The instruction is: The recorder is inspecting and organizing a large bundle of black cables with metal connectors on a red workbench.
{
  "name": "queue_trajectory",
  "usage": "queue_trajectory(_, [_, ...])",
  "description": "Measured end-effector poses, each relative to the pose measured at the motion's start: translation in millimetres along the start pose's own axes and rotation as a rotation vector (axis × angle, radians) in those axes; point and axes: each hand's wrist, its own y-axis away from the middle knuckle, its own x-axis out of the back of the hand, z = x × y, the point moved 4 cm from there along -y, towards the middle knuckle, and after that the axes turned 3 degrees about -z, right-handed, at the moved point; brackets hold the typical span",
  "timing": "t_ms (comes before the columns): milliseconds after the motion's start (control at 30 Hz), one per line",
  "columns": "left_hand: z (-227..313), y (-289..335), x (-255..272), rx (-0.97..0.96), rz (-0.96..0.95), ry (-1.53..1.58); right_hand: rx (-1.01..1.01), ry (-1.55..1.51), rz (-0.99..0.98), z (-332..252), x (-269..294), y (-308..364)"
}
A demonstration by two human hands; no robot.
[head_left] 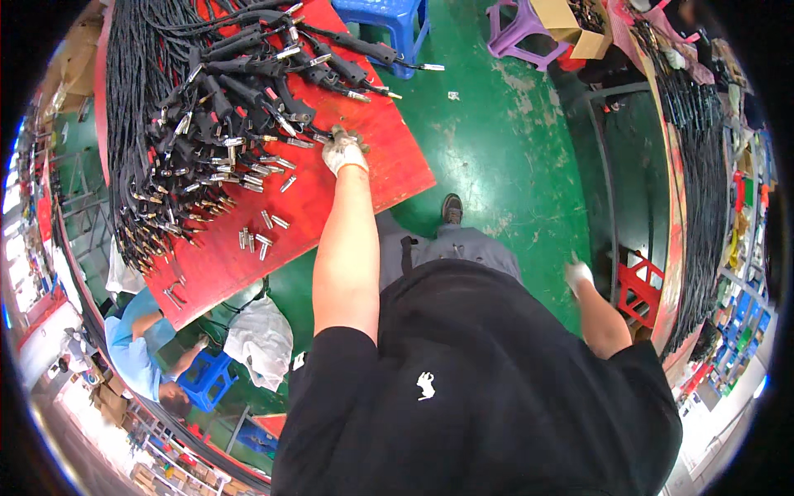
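My left hand [344, 152], in a white work glove with grimy fingertips, reaches over a red tabletop [397, 157]. Its fingers are curled in beside the tip of a black-handled torch; what they hold, if anything, is hidden. A pile of welding torches [240, 99] with black handles and silver ends covers much of the table to the left of that hand. Short silver cylinders [262, 240] lie loose nearer me. My right hand [578, 275], also white-gloved, hangs low at my side above the green floor, fingers loosely apart and holding nothing.
Black cables [136, 99] run along the table's left side. A blue stool [389, 25] and a purple stool [523, 33] stand beyond. At right, another bench carries black cables [703, 190], with a red stool [638, 289] beside it. A person in blue [136, 339] bends at lower left near a white sack [260, 339].
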Motion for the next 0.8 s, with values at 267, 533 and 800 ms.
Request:
queue_trajectory(267, [12,32,56,-0.076,-0.012,-0.173,-0.099,-0.616,-0.065,-1,2,42])
queue_trajectory(533, [0,82,125,-0.091,0.087,-0.218,0.541,-0.459,-0.298,-331,89,106])
queue_trajectory(800, [63,118,175,-0.181,0.094,-0.162,1.085,-0.666,-0.505,-623,109,241])
